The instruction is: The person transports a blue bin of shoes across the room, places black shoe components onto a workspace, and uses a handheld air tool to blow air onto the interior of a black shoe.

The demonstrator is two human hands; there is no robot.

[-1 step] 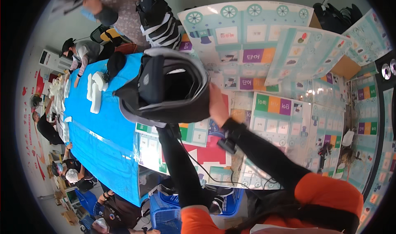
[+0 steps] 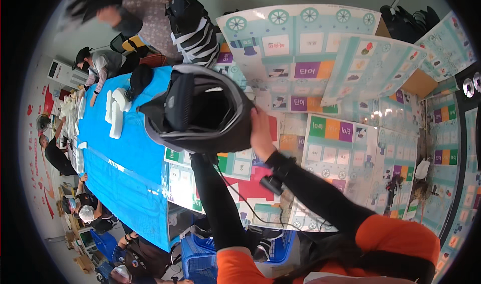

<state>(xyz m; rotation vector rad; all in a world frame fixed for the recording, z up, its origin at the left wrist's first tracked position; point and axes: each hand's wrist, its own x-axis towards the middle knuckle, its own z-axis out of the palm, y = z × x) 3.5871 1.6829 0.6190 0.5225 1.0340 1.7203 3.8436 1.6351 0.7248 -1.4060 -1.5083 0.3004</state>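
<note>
And your right hand (image 2: 261, 133) clutches the black bag (image 2: 181, 106) by its side, over the bench (image 2: 292, 126) near the right edge of the blue sheet (image 2: 133, 189), your left hand hidden behind it, grip impossible to tell!

Black-and-grey hollow fabric piece (image 2: 186, 103) dips slightly in a worker's grasp as its opening shows darker inside.
The right hand (image 2: 260, 136) now sits lower and a touch further left along the side of the piece, its wrist-worn black device (image 2: 271, 185) dropping too; at upper left, a co-worker's hand (image 2: 108, 16) comes down with a blurred dark item (image 2: 90, 1).
</note>
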